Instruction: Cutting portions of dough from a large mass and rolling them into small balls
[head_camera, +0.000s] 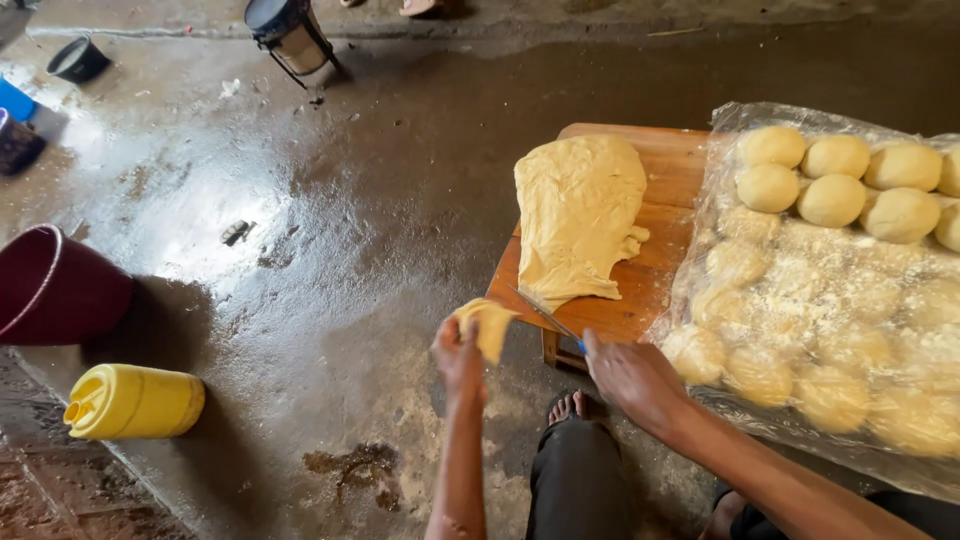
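My left hand (460, 358) pinches a cut dough piece (487, 325); my right hand (632, 378) grips a knife (545, 313) whose blade angles up-left toward the long dough slab (578, 215) just beyond.

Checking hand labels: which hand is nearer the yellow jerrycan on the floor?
Left. The left hand, holding a cut dough piece, is closer to the yellow jerrycan; the right hand with the knife is farther away.

Makeshift floor-level bakery: wet concrete floor (330, 220), low wooden table (670, 170), dough slab (580, 215), floured dough balls (830, 200) on plastic sheet (720, 130).
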